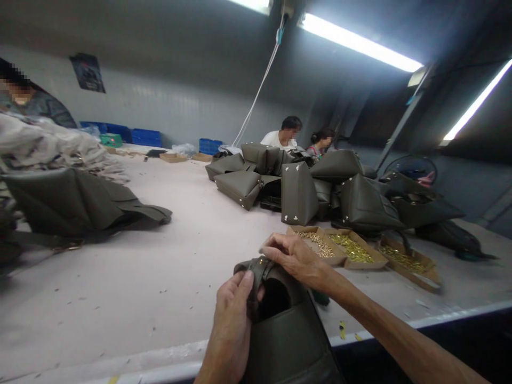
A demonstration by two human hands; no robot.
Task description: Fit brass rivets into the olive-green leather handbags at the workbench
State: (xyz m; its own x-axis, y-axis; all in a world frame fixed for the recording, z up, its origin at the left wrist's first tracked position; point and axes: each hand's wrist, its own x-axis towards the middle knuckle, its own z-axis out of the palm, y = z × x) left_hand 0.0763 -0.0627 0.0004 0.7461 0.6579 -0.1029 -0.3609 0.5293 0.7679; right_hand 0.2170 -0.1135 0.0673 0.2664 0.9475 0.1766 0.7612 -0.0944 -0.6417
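A dark olive handbag (280, 336) stands at the table's front edge with its dark opening facing up. My left hand (234, 309) grips the strap (256, 266) at the bag's rim, thumb on the outside and a fingertip showing inside the opening. A small gold-coloured stud (261, 261) shows on the strap, just above my left thumb. Over the far side of the rim, my right hand (292, 256) is bent with thumb and fingers drawn together. Whatever its fingertips may hold is too small or hidden to make out.
Right of my hands lie cardboard trays of small metal parts: a tray of round gold pieces (320, 245), a tray of yellowish pieces (354, 249) and a third tray (432, 277). Behind them is a pile of olive bags (300, 192). Another bag (68, 202) lies left. Co-workers sit farther back.
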